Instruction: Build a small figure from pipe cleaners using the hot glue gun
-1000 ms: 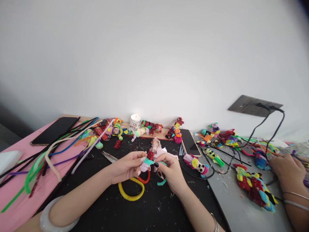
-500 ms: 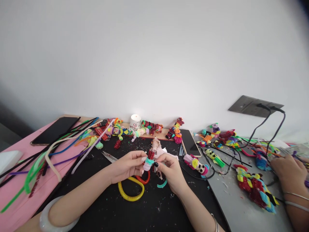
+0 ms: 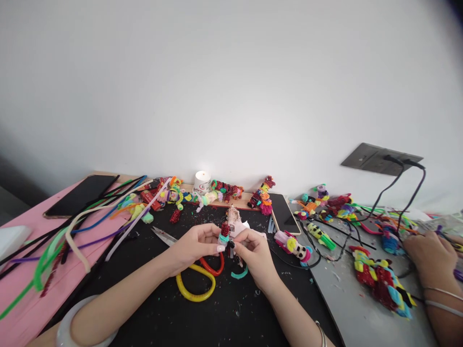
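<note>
Between my hands is a small pipe-cleaner piece [image 3: 224,231], glittery red on top with a teal band round it. My left hand [image 3: 202,245] is closed, pinching this piece between thumb and fingers. Opposite it, my right hand [image 3: 249,248] pinches at the teal band. A curved teal pipe cleaner end [image 3: 239,274] shows below the right hand; its upper part is hidden by the fingers. Under my left hand lie scissors [image 3: 195,294] with yellow and red handles, blades pointing left. Just behind my hands is a pale pink object [image 3: 235,219] with a clumpy tip.
Loose pipe cleaners [image 3: 77,231] and a phone [image 3: 81,195] lie on the pink surface at left. Finished-looking pipe-cleaner figures [image 3: 227,189] line the back near a paper cup [image 3: 202,182]. Another phone [image 3: 285,213] is right of centre. Another person's hand [image 3: 430,258] works at far right.
The held piece has turned or tipped: its lilac lower part, visible before, is now hidden behind my left fingers. My left thumb has shifted lower. The teal end has swung slightly left.
</note>
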Motion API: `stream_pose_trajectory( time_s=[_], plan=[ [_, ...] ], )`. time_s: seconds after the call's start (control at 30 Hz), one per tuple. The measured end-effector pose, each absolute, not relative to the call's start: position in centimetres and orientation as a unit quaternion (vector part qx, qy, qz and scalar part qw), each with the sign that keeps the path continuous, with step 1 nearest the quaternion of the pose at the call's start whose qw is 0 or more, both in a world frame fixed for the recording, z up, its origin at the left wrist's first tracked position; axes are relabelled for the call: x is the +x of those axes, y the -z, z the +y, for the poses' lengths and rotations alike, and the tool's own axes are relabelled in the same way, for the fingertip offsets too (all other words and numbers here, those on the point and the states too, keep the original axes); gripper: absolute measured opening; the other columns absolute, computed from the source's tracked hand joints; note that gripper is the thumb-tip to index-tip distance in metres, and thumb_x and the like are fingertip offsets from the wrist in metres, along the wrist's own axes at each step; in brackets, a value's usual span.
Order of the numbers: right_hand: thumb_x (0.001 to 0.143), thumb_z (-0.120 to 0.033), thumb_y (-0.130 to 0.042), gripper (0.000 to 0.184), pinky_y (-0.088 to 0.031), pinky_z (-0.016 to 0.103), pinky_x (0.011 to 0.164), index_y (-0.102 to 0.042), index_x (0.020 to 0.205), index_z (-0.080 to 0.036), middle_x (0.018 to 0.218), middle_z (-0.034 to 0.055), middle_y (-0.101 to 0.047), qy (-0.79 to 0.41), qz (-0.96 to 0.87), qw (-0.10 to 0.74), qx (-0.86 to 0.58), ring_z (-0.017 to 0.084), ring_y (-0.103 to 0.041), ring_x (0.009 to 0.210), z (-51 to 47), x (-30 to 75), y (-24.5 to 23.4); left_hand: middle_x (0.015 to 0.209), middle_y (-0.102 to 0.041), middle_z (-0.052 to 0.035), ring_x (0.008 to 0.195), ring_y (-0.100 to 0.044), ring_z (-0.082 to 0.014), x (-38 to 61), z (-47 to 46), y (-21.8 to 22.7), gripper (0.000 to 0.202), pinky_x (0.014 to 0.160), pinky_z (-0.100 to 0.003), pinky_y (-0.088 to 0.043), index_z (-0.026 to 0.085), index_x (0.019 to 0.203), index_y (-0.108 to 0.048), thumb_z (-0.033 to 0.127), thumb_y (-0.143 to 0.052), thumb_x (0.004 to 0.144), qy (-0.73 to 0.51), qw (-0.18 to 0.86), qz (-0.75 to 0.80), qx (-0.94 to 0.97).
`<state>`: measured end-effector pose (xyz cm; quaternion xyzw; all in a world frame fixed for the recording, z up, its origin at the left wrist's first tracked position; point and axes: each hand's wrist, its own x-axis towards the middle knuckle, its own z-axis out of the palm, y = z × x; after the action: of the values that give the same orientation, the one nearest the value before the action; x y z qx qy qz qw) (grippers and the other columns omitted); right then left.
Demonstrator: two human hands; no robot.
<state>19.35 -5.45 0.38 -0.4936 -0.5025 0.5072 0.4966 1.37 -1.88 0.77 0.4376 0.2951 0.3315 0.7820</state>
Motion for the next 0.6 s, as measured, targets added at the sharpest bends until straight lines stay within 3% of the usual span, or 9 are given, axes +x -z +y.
stream_pose_trajectory(
  time_s=[0.27,0.5,0.6],
  plan=[
    [0.068,-0.040,-0.071,0.027,-0.031,0.020,0.039,-0.056,0.064,-0.018,0.052,-0.0051,-0.053,-0.517,-0.515,0.471,-0.496,0.008,-0.040,0.042,-5.59,19.01,-0.41,0.080,-0.063,-0.0001,0.077,-0.057,-0.0136,1.73,-2.09,-0.86,0.022,0.075,-0.027,-0.044,0.015,0.084,-0.060,0.022,-0.075,0.068,-0.346,0.713,0.314,0.524],
    [0.072,-0.037,-0.069,0.025,-0.030,0.020,0.040,-0.055,0.064,-0.018,0.051,-0.0051,-0.050,-0.508,-0.526,0.478,-0.486,0.008,-0.039,0.043,-5.49,19.19,-0.06,0.069,-0.057,0.0042,0.064,-0.051,-0.0094,1.84,-1.94,-0.50,0.019,0.063,-0.023,-0.041,0.016,0.082,-0.058,0.022,-0.072,0.072,-0.349,0.696,0.331,0.533],
    [0.073,-0.038,-0.067,0.025,-0.030,0.020,0.040,-0.054,0.065,-0.019,0.051,-0.0049,-0.050,-0.501,-0.528,0.479,-0.491,0.008,-0.039,0.042,-5.54,19.26,-0.05,0.072,-0.060,0.0030,0.059,-0.052,-0.0085,1.85,-1.84,-0.22,0.022,0.060,-0.023,-0.042,0.016,0.087,-0.057,0.023,-0.072,0.072,-0.355,0.699,0.333,0.524]
  ],
)
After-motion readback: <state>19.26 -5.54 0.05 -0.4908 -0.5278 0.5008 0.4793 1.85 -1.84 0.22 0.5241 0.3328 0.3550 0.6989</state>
